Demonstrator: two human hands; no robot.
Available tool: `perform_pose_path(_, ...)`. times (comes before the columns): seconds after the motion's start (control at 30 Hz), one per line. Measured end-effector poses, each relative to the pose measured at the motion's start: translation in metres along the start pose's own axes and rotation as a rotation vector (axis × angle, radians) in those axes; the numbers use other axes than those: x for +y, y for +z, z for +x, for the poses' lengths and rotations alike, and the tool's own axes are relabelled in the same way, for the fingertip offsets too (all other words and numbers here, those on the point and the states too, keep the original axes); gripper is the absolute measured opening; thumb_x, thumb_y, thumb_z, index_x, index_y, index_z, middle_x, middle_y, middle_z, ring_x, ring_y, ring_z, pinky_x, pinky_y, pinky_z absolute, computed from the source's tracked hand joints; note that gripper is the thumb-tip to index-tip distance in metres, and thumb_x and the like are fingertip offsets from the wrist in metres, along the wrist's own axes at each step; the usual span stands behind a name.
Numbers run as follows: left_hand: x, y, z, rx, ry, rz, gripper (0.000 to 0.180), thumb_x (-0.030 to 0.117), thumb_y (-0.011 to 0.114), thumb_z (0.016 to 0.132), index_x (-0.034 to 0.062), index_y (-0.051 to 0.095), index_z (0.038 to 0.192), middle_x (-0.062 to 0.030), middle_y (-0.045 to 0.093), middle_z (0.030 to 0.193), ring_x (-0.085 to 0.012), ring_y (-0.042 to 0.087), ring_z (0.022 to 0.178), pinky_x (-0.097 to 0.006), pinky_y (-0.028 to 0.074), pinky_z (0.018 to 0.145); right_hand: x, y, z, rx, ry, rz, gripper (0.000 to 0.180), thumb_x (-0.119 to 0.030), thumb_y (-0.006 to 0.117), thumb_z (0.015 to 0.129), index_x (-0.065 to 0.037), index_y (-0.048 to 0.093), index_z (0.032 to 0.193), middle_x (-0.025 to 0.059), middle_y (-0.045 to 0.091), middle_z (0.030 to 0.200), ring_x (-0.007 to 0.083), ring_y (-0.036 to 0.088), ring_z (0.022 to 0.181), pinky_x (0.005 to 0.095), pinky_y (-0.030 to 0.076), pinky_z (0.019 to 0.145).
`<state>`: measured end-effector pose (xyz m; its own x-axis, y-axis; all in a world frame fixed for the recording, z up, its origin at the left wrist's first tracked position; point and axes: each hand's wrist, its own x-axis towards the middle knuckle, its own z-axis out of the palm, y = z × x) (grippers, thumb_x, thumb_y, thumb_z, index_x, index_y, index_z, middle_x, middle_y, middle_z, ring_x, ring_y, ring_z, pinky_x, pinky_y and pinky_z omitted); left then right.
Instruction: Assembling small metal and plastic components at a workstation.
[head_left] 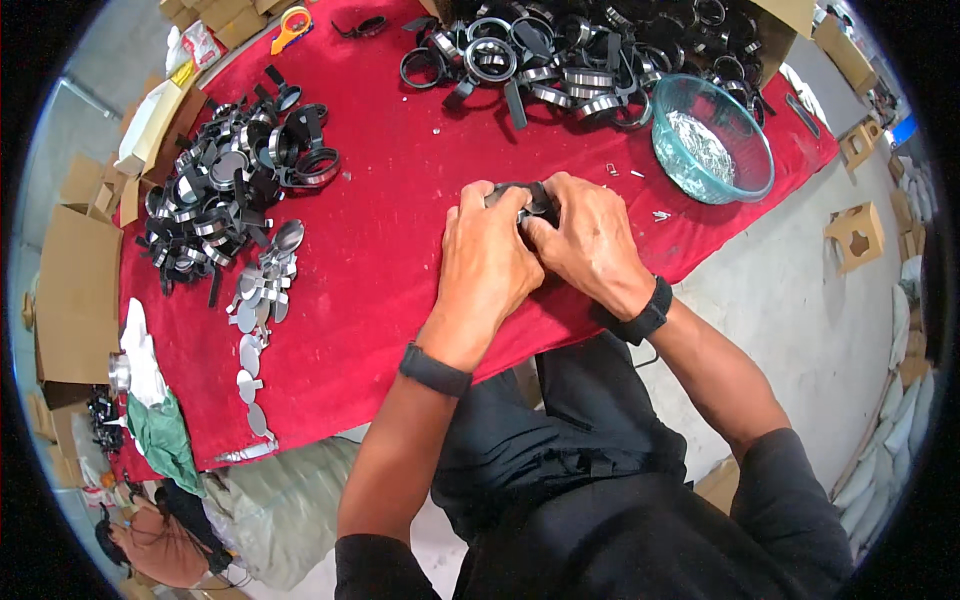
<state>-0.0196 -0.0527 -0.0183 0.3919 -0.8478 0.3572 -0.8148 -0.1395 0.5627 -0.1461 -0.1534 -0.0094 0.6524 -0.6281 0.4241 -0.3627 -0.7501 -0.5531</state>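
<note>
My left hand [490, 245] and my right hand [590, 235] meet near the front edge of the red-covered table, fingers curled round one small black ring-shaped part [538, 203]. Much of that part is hidden under my fingers and thumbs. To the left lie loose grey metal discs with tabs [250, 352], strung out in a line toward the near edge. Beyond them is a heap of black and silver ring parts with discs [225, 170]. Several small metal pins [661, 216] are scattered right of my right hand.
A clear greenish bowl [757, 185] holding many small metal pins stands at the right. Black and silver rings [490, 60] spill from a cardboard box at the back. Orange tape dispenser [292, 28] lies far left. White and green cloths [165, 440] hang at the left edge.
</note>
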Motion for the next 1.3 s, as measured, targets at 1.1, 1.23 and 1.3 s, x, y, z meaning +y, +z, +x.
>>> perform_pose_path(1.1, -0.091, -0.084, 0.105, 0.371, 0.134, 0.503, 0.074, 0.005, 0.081, 0.088, -0.0026, 0.053, 0.157, -0.0337, 0.052, 0.159, -0.0503, 0.051, 0.147, -0.054, 0.039, 0.127, 0.092, -0.031, -0.025, 0.207, -0.161, -0.108, 0.05, 0.006, 0.072, 0.086, 0.005, 0.064, 0.135, 0.0247, 0.067, 0.135, 0.0451, 0.066, 0.123, 0.0511, 0.055, 0.108)
perform_pose_path(1.23, -0.106, -0.024, 0.138, 0.183, 0.069, 0.257, 0.078, 0.01, 0.079, 0.094, -0.005, 0.046, 0.162, -0.035, 0.052, 0.16, -0.0491, 0.052, 0.149, -0.051, 0.041, 0.128, 0.09, -0.029, -0.02, 0.223, -0.193, -0.111, 0.049, 0.006, 0.073, 0.087, 0.004, 0.064, 0.135, 0.0245, 0.067, 0.135, 0.0452, 0.066, 0.124, 0.0511, 0.056, 0.108)
perform_pose_path(1.3, -0.11, -0.005, 0.149, 0.15, 0.055, 0.209, 0.058, 0.016, 0.079, 0.096, -0.0036, 0.061, 0.147, -0.0322, 0.064, 0.145, -0.0474, 0.061, 0.138, -0.052, 0.048, 0.119, 0.088, -0.027, -0.02, 0.221, -0.2, -0.121, 0.048, 0.005, 0.074, 0.087, 0.004, 0.065, 0.134, 0.0245, 0.067, 0.136, 0.0449, 0.066, 0.124, 0.0507, 0.056, 0.108)
